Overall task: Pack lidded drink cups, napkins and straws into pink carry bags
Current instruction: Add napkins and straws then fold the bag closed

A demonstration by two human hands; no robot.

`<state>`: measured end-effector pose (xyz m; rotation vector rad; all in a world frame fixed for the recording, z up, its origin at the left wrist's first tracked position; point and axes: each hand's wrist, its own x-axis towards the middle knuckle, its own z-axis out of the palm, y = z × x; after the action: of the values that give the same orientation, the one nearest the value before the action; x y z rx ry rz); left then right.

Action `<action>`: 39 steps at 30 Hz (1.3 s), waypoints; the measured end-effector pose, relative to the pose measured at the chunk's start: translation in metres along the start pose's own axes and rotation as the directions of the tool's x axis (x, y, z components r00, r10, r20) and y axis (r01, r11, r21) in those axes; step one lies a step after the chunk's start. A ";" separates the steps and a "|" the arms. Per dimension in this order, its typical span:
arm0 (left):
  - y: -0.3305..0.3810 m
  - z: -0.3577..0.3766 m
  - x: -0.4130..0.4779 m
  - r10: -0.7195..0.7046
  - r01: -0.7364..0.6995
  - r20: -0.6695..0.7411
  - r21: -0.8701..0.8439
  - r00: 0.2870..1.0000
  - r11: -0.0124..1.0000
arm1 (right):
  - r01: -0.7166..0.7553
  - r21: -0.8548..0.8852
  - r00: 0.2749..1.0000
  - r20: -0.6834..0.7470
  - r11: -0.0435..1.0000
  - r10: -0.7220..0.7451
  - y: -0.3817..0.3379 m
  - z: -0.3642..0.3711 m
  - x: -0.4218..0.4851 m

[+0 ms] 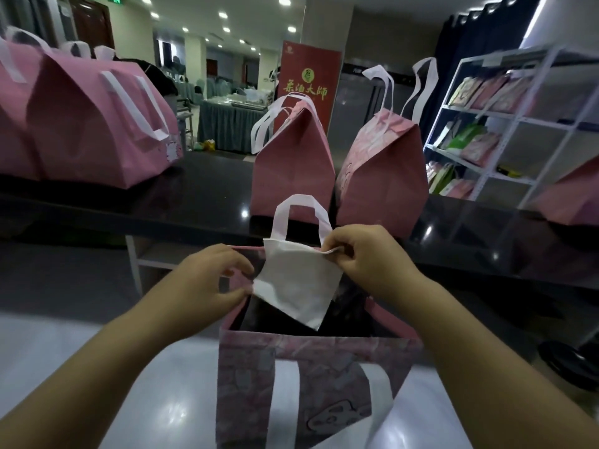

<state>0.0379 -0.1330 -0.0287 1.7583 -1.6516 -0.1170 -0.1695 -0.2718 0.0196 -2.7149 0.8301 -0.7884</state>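
Note:
An open pink carry bag (311,377) with white handles stands on the pale counter right in front of me. Its inside is dark and I cannot see what it holds. My left hand (207,280) pinches the bag's far left rim and the lower left corner of a white flap (298,286). My right hand (366,257) pinches the flap's upper right corner at the far rim. The flap hangs over the bag's opening. The far white handle (299,215) stands up behind the flap.
Two closed pink bags (291,170) (385,176) stand on the black raised ledge (194,202) behind. More pink bags (81,124) sit at the left and one (570,196) at the right. A white shelf rack (505,124) with packets is at the right.

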 end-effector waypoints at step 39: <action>0.036 0.031 -0.030 -0.218 0.230 0.147 -0.070 0.965 0.971 | -0.336 0.081 0.900 0.320 0.938 0.295 0.020 -0.009 -0.094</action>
<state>-0.0133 -0.1170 -0.0442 1.9016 -1.5118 -0.4172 -0.2495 -0.2357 -0.0203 -2.4070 1.0620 -0.3310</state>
